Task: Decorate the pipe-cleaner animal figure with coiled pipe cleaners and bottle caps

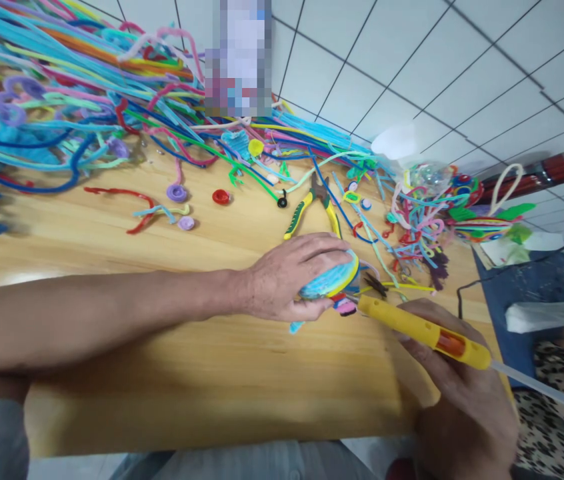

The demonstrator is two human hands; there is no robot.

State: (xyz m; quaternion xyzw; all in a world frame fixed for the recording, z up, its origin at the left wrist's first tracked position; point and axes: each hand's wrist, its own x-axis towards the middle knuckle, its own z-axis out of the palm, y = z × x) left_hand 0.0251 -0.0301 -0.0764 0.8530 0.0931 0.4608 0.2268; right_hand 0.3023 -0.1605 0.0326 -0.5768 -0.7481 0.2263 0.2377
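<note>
My left hand [287, 277] is wrapped over a rounded blue craft piece [329, 277] with a yellow edge, holding it just above the wooden table. Small red, pink and black parts [345, 306] show at the lower right of the piece. In my right hand [457, 373] is a yellow glue gun [412, 327] with a clear glue stick at its back end. The nozzle points left and is at or very close to the small red and pink parts; whether it touches them cannot be made out.
Green-and-yellow pliers [319, 200] lie behind my left hand. Colourful pipe cleaners [87, 73] heap along the table's back edge, with curled pieces and a red coil [221, 197] nearer. A person's patterned clothing [557, 400] shows at the right.
</note>
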